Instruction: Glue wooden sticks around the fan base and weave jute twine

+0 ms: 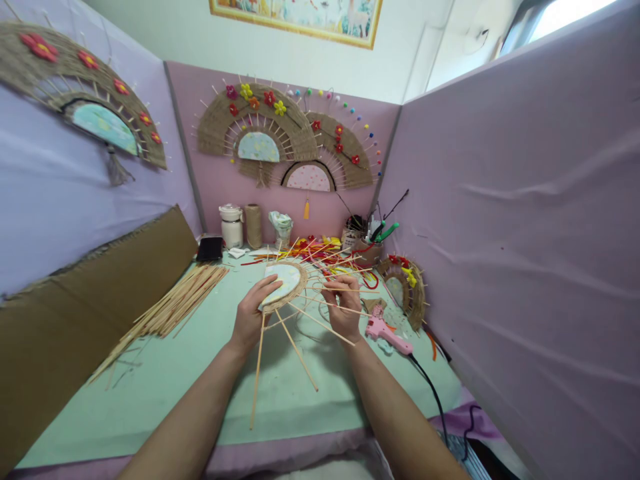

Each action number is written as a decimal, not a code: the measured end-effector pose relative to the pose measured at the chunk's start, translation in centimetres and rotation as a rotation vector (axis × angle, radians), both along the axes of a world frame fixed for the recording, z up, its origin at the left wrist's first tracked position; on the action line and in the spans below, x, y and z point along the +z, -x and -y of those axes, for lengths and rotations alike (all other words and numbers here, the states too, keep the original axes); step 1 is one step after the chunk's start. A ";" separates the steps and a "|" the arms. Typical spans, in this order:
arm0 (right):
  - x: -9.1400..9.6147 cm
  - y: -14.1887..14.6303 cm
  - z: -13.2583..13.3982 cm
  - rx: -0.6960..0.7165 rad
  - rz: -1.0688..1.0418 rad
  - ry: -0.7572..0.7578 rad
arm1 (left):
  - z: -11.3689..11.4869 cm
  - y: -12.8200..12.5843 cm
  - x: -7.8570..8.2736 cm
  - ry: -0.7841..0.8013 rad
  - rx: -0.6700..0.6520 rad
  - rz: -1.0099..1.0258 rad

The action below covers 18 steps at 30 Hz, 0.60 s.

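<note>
a mint-green cloth (220,393) covers the worktable, walled in by lilac and pink partitions (350,93), a gilt-framed picture (295,17) on the pale wall beyond. finished woven fans (257,123), brown and coarse, studded with puffy red and yellow flowers, hang well behind the pink glue gun (387,333); a smaller flowered fan (405,290) leans just behind it. farther back, left of the gun, lie tangled red, orange and yellow stems (305,250), near a twine spool (254,227). a bundle of slim wooden sticks (175,300) lies well to the gun's left, beside a brown cardboard panel (100,320).

nearer the gun, on its left, is the half-round fan frame (285,283): smooth pale floral fabric, a fibrous twine rim, bare sticks radiating. its curved side faces right, toward the gun; the straight edge, its long axis, runs roughly near to far. the left hand (253,313) clamps that straight side, thumb on the fabric; the right hand (343,307), fingertips bunched among the sticks, pinches thin twine.
</note>
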State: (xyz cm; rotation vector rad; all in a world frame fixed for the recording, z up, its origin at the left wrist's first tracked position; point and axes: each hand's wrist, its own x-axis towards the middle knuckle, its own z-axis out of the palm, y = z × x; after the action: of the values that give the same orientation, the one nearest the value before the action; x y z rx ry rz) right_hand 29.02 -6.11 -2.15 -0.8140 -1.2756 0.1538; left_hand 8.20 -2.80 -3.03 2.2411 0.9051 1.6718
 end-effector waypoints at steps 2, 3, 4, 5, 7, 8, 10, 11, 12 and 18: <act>0.0 0.0 0.0 -0.001 -0.013 0.022 | 0.0 0.0 0.0 0.006 -0.005 0.000; 0.0 0.0 0.0 0.000 -0.018 0.032 | 0.0 0.0 0.0 0.012 -0.006 -0.002; 0.1 0.0 0.1 0.001 -0.020 0.038 | 0.0 0.0 0.0 0.018 -0.007 -0.005; 0.1 0.0 0.1 0.000 -0.020 0.039 | 0.0 0.0 0.1 0.022 -0.008 -0.009; 0.1 0.0 0.1 -0.010 -0.013 0.021 | 0.1 0.0 0.2 0.023 -0.009 -0.013; 0.1 0.0 0.1 -0.019 -0.009 0.006 | 0.1 0.0 0.3 0.023 -0.009 -0.014; 0.1 0.0 0.0 -0.029 0.003 -0.014 | 0.2 0.0 0.4 0.024 -0.009 -0.016; 0.2 0.0 0.0 -0.030 0.007 -0.018 | 0.2 -0.1 0.4 0.023 -0.006 -0.015; 0.2 0.0 0.1 -0.027 0.011 -0.015 | 0.2 -0.1 0.4 0.021 -0.004 -0.014; 0.2 0.0 0.2 -0.004 0.002 0.039 | 0.2 0.0 0.2 -0.006 0.014 -0.004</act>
State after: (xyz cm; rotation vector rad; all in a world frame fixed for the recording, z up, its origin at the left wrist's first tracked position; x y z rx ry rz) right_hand 29.00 -6.29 -1.93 -0.8503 -1.2764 0.1755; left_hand 8.24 -2.98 -2.78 2.2480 0.9201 1.6784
